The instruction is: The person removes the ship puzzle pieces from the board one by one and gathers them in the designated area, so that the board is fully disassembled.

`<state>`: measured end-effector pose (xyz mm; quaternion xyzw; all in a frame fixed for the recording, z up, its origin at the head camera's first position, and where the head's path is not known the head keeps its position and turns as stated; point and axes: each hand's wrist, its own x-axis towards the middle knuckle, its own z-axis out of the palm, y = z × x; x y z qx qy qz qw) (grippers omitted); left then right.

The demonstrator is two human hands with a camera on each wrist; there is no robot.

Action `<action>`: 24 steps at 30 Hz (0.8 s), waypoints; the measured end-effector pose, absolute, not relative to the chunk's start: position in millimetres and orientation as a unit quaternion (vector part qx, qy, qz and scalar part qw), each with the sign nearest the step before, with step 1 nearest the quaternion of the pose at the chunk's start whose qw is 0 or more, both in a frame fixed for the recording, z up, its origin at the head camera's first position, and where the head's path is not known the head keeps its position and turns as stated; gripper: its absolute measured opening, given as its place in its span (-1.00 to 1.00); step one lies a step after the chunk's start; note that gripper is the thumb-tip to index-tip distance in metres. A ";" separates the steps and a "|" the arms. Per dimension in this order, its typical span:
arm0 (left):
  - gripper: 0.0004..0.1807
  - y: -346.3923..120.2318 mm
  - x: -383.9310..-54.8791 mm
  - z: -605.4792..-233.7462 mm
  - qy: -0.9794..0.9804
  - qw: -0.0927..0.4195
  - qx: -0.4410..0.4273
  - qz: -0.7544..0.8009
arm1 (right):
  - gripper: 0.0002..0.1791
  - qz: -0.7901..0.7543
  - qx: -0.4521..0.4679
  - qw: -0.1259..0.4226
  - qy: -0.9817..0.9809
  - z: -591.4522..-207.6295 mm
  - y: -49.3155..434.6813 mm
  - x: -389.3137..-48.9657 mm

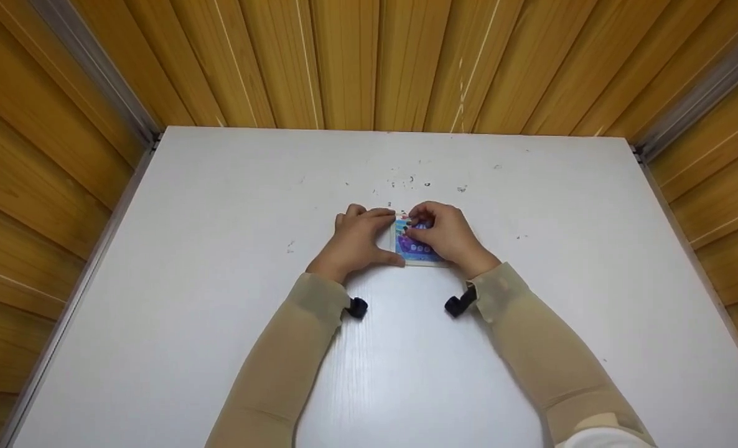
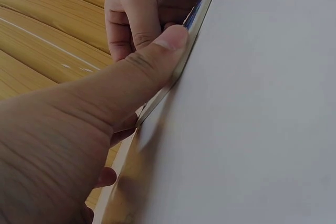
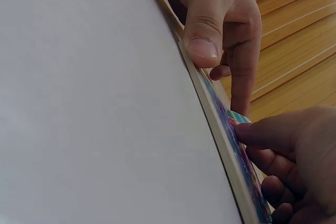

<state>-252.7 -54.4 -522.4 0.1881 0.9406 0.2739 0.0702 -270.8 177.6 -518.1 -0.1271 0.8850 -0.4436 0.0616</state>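
A rounded white object (image 1: 605,438), cut off at the near right edge and hard to identify, overlaps the person's right sleeve (image 1: 543,354). Beyond it, near the middle of a white table (image 1: 157,261), lies a small flat picture board (image 1: 422,256) with a pale rim and blue-purple artwork. The left hand (image 1: 358,244) holds its left side, thumb at the near edge, fingers reaching to the far edge. The right hand (image 1: 448,235), above the board, appears to pinch a small striped piece (image 3: 240,117) that stands tilted over the artwork. If the left hand's hold eased, a sideways push could slide or turn the board; a loose pinch could drop the piece, and its tilt might make it catch.
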 end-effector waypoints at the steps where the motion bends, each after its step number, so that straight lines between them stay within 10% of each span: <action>1: 0.13 -54.4 -253.0 -522.3 0.940 0.069 0.189 0.274 | -0.68 -0.444 -0.125 0.061 0.885 -517.8 178.0 -271.1; 24: 0.15 -53.0 -251.9 -521.0 0.943 0.074 0.180 0.270 | -0.62 -0.507 -0.082 0.060 0.856 -513.6 198.5 -282.9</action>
